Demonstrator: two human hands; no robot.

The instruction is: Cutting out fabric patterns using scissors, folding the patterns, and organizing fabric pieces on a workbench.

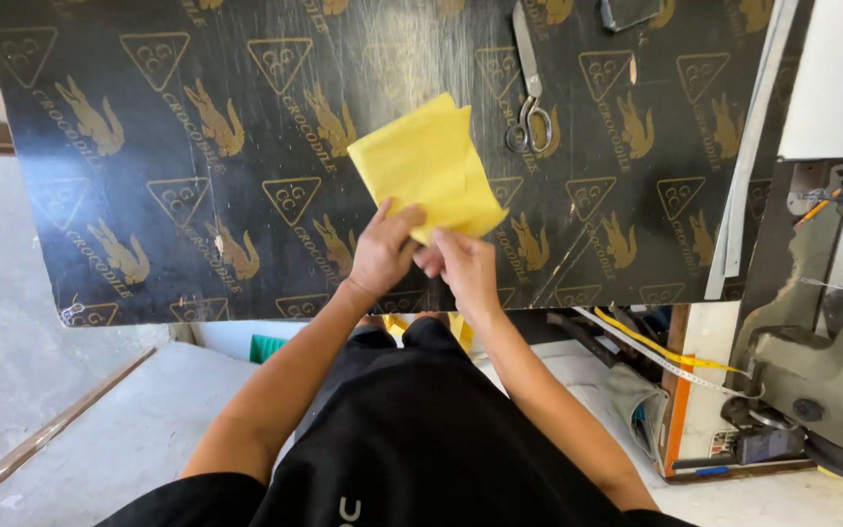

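Both hands pinch the near edge of the yellow cloth (pixel 428 166); the left hand (pixel 381 252) has its thumb on top and fingers closed beneath, clamped on the near left part; the right hand (pixel 462 265) is closed on the near corner just beside it, knuckles toward the camera. The two grips sit almost touching, which appears to keep layers of cloth lined up at that edge; the rest of the cloth lies flat and folded on the board (pixel 148 176), angled away from the person, so the surface carries its weight while the hands work only the edge.

The board is black with gold printed shapes and spans the bench; the scissors (pixel 529 98) lie shut beyond the cloth, handles toward the person, apart from it but near the right hand's side. A yellow tape (pixel 665 349) trails off the right edge, beside a sewing machine (pixel 822 332); grey floor (pixel 41 390) shows at the left.
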